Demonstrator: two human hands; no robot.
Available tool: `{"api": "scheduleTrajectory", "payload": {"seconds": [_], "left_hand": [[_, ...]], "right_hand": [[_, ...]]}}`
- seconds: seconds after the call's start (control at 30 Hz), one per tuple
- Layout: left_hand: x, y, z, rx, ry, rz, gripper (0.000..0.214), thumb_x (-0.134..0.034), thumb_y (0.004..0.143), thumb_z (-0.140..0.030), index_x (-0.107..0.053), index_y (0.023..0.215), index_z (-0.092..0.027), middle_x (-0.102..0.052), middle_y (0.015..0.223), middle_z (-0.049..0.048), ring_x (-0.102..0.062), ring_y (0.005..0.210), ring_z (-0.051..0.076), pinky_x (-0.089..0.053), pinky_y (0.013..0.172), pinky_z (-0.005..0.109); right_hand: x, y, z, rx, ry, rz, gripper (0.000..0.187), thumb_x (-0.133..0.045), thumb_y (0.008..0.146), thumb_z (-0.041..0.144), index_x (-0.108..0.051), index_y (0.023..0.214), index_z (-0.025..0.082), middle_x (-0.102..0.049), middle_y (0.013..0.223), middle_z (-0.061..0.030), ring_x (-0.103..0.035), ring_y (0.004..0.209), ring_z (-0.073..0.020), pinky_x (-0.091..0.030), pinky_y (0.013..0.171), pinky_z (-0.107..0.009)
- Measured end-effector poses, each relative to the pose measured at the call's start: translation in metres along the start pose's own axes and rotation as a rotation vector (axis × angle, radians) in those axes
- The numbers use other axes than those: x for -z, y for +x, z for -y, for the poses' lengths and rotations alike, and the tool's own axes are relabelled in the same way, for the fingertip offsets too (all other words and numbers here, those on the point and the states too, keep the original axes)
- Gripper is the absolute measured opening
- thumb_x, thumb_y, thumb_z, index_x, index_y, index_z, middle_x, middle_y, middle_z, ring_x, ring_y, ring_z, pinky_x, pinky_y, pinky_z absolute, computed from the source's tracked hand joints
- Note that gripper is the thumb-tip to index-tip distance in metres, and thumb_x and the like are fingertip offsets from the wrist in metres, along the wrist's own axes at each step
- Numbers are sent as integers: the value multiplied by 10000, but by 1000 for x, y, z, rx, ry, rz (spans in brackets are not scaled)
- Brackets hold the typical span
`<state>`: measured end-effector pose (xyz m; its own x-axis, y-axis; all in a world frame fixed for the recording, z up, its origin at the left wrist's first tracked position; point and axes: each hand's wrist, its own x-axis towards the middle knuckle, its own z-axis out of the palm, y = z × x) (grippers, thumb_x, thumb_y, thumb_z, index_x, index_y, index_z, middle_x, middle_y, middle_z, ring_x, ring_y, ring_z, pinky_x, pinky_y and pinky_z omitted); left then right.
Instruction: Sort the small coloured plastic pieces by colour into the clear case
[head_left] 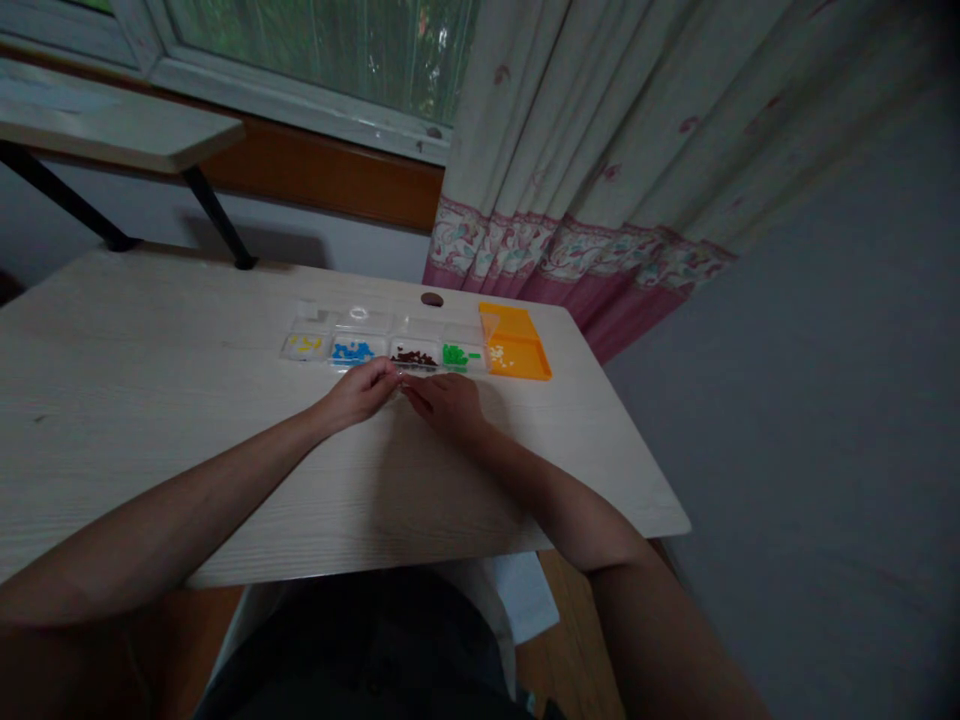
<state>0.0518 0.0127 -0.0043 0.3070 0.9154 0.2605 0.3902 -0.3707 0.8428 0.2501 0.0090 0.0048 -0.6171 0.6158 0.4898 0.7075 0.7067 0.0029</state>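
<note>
My left hand (366, 388) and my right hand (451, 402) meet at the fingertips just in front of a clear plastic compartment box (469, 363). Both are closed in a pinch around a small spot between them, where something tiny and shiny shows that I cannot make out. The box stands with its clear lid (367, 318) raised at the back. From left to right its compartments hold small yellow pieces (306, 344), blue pieces (352, 352), dark brown pieces (415, 358) and green pieces (455, 355).
An orange tray (529, 350) with small white pieces (499, 356) lies at the box's right end. Behind is a round hole (432, 299) in the pale wooden table (300, 510). A raised shelf (150, 135) on black legs is at back left; a curtain (555, 200) hangs behind.
</note>
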Motion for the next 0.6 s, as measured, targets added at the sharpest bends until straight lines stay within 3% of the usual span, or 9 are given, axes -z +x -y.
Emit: {"api": "scheduleTrajectory", "payload": {"seconds": [0.6], "left_hand": [[-7,4,0,-1,67,-61,354,-426,931,-476,-489,728,-193,-440,621,-35,-408,589,129,-336,567,247]], "right_hand": [[4,4,3,6,-81,113,295,-474,974,261,-693,1160,198,-746,786,-58,-647,699,-140,-389,657,-261]]}}
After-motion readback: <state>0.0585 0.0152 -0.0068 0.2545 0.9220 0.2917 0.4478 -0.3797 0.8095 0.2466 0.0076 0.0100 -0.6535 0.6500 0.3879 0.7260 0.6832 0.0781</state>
